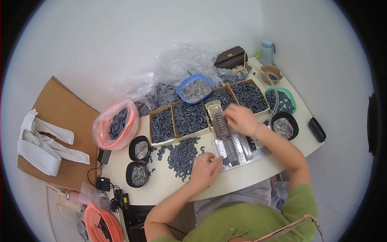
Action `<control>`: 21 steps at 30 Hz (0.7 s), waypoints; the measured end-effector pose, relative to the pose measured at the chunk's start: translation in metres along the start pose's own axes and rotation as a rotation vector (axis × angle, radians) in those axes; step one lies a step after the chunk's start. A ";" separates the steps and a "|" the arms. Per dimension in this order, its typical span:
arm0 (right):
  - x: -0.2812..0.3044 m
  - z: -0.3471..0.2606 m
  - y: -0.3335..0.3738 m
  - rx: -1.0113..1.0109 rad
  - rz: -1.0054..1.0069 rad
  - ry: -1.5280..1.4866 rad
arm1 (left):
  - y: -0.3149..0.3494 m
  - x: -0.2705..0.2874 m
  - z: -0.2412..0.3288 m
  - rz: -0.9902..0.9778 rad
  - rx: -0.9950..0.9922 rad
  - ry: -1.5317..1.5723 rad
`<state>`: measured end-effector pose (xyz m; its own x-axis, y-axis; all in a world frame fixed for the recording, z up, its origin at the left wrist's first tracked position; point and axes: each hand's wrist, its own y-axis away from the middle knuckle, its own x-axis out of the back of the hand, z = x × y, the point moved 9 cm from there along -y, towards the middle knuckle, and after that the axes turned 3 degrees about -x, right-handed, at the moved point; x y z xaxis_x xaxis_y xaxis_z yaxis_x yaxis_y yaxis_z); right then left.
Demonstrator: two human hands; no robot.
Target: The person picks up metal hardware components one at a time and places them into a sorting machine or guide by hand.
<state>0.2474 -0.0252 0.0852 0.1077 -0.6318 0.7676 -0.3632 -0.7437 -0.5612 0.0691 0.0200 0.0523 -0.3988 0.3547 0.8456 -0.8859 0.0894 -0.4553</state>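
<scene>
My left hand is closed, its fingers bent together beside the near left edge of a silvery metal fixture. Whatever those fingertips hold, if anything, is too small to make out. Over the right side of a long slotted strip, which reaches from the fixture toward the far boxes, is my right hand. Its fingers are drawn together at the strip, and their tips are partly hidden. Dark rows show in the fixture's slots. To the left of my left hand lies a loose pile of small dark grey pieces.
Cardboard boxes full of grey pieces line the table's back. A blue tray of metal pins rests on them. Black bowls of pins stand left, another black bowl right. A clear hose curves beside the green tray.
</scene>
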 end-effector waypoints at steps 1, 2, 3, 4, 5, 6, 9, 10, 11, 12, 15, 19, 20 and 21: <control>-0.002 -0.016 0.013 0.028 -0.047 -0.102 | 0.000 -0.001 -0.018 0.040 0.026 0.004; -0.009 -0.034 0.027 0.073 -0.141 -0.108 | -0.002 0.000 -0.034 0.079 0.049 0.014; -0.017 -0.050 0.042 0.117 -0.236 -0.116 | -0.006 -0.002 -0.048 0.059 0.091 -0.044; -0.023 -0.061 0.056 0.149 -0.305 -0.046 | -0.010 -0.004 -0.060 0.038 0.131 -0.101; -0.030 -0.070 0.068 0.181 -0.370 0.022 | -0.013 -0.005 -0.071 0.015 0.170 -0.162; -0.030 -0.078 0.074 0.222 -0.356 0.027 | -0.014 -0.007 -0.076 0.000 0.170 -0.134; -0.026 -0.093 0.087 0.317 -0.302 0.053 | -0.018 -0.012 -0.083 -0.011 0.174 -0.018; -0.023 -0.096 0.090 0.338 -0.283 0.062 | -0.019 -0.011 -0.082 0.008 0.188 0.042; -0.021 -0.098 0.093 0.360 -0.264 0.071 | -0.021 -0.011 -0.080 0.029 0.204 0.102; -0.018 -0.101 0.096 0.391 -0.222 0.073 | -0.022 -0.009 -0.072 0.064 0.171 0.149; -0.012 -0.099 0.104 0.449 -0.149 0.048 | -0.028 -0.003 -0.036 0.140 0.080 0.253; -0.015 -0.093 0.106 0.444 -0.148 0.005 | -0.032 -0.006 -0.020 0.148 0.051 0.273; -0.015 -0.095 0.107 0.445 -0.143 0.011 | -0.033 -0.007 -0.022 0.147 0.054 0.272; -0.014 -0.094 0.106 0.430 -0.149 0.006 | -0.033 -0.009 -0.023 0.146 0.056 0.272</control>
<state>0.1206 -0.0746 0.0438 0.1234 -0.5110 0.8507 0.0732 -0.8502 -0.5214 0.1070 0.0352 0.0534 -0.4517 0.5970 0.6630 -0.8383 -0.0297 -0.5444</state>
